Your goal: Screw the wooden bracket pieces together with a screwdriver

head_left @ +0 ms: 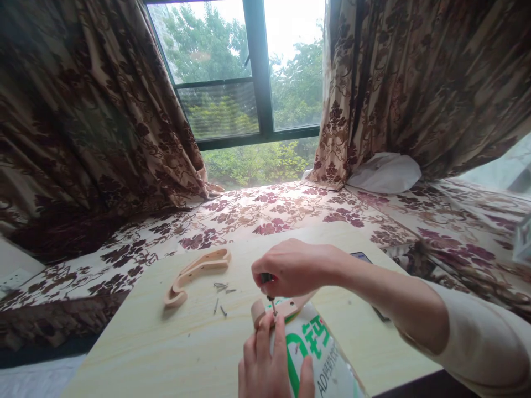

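Observation:
My right hand (286, 268) is closed around the dark handle of a screwdriver (271, 301), whose shaft points down at a curved wooden piece (290, 309). My left hand (271, 359) lies below it, its index and middle fingertips at the screwdriver's tip on the wood; whether they pinch a screw is too small to tell. Under the wood and my left hand is a white packet (327, 359) with green lettering. Several screws (222, 287) lie to the left, beside a second curved wooden piece (199, 268).
The pale tabletop (145, 331) carries everything. A dark phone (360, 256) is partly hidden behind my right forearm. Beyond the table are a flowered cloth (269, 207), a white plastic bag (385, 172), patterned curtains (95, 110) and a window.

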A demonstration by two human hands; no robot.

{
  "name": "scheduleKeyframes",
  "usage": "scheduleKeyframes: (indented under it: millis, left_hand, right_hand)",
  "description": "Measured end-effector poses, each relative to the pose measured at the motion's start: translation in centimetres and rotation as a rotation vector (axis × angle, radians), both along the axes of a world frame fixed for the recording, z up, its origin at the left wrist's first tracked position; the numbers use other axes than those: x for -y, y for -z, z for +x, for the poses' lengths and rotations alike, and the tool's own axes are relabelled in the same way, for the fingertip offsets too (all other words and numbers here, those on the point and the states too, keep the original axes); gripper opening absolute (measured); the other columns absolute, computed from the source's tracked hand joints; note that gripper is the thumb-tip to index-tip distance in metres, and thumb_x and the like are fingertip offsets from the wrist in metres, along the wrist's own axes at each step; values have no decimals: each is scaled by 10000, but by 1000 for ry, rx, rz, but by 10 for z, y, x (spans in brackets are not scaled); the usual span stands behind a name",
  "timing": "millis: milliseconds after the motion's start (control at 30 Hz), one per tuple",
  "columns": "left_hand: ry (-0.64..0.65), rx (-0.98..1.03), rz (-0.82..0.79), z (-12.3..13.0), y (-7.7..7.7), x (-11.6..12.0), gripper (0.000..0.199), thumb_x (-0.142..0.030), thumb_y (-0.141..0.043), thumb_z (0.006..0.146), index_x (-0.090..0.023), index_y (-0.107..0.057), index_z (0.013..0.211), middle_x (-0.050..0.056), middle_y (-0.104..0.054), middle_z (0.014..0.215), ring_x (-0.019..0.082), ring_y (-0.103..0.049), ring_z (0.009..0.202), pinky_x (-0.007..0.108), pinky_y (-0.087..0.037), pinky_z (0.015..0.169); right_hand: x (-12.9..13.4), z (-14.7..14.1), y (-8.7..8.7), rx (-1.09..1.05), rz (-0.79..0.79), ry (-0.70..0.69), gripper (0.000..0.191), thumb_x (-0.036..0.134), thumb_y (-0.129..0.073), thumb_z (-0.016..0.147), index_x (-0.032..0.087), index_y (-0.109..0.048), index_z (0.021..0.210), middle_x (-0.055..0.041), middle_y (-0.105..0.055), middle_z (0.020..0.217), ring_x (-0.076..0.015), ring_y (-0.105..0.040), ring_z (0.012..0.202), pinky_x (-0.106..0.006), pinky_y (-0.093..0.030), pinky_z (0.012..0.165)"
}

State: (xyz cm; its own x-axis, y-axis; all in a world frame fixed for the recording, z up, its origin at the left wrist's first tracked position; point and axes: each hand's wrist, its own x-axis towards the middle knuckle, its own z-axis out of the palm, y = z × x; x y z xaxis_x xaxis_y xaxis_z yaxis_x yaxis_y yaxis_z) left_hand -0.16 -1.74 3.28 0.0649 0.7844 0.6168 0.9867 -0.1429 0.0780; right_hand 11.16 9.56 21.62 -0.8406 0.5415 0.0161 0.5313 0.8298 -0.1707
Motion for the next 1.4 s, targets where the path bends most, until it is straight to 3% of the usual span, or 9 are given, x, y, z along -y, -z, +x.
scheduleKeyframes:
  millis: [133,367,467,700,800,900,1033,1200,1400]
  left_hand:
    - [12,8,-3,0,-3,1,496,-310,-498,771,-163,-531,1244,107,-556,1277,281,-531,1002,398,-442,768]
    - [22,41,65,1,3,1,505,-369,-500,783,-179,-517,1251,99,-550,1285,275,-526,1036,400,-414,823]
    - [18,65,39,2,3,3,510,-362,-503,775,-189,-520,1255,85,-545,1297,273,-524,1041,394,-416,820]
    - [32,29,-18,-6,-1,4,535,-376,-540,773,-223,-509,1284,47,-544,1316,254,-548,1038,353,-452,783]
    - [74,-63,37,-9,0,3,560,-393,-557,772,-202,-494,1294,60,-549,1308,235,-561,1021,323,-465,754]
    - [46,-9,29,-7,0,5,556,-394,-552,772,-213,-492,1294,49,-542,1317,238,-548,1050,331,-464,779]
    - [26,82,-43,-2,-3,10,539,-390,-535,786,-235,-483,1300,38,-515,1346,248,-524,1095,358,-458,821]
    - [59,36,-109,-3,-10,12,560,-409,-531,808,-212,-450,1326,54,-481,1373,255,-502,1127,374,-459,863]
    - [60,-80,-36,-6,-11,10,547,-387,-524,813,-156,-469,1306,101,-497,1349,280,-500,1111,390,-468,822]
  right_hand:
    - [3,2,9,-25,55,3,179,206,-439,822,199,-616,803,-30,-701,782,-125,-551,629,-255,-271,515]
    - [9,1,33,-66,134,156,181,293,-436,891,171,-570,896,-53,-694,755,-131,-553,602,-277,-226,513]
    - [9,-1,27,-26,158,168,200,315,-454,887,169,-589,871,-58,-694,738,-140,-558,592,-281,-212,503]
    - [4,0,13,37,131,-20,203,247,-438,885,176,-588,768,-44,-687,788,-120,-555,639,-279,-224,508]
    - [2,-4,23,15,190,18,217,270,-415,899,176,-561,769,-44,-680,747,-122,-541,603,-295,-202,499]
    - [1,-8,28,21,226,108,253,302,-393,917,173,-555,772,-45,-663,692,-124,-524,562,-306,-176,492]
    - [2,-7,17,68,140,75,244,366,-462,895,179,-598,816,-45,-668,720,-127,-528,586,-280,-210,501]
    - [2,2,9,38,75,-58,154,198,-459,848,194,-589,767,-16,-675,764,-109,-521,631,-257,-247,523]
    - [0,2,25,49,162,123,240,334,-437,909,175,-607,848,-58,-674,724,-121,-521,579,-272,-218,505]
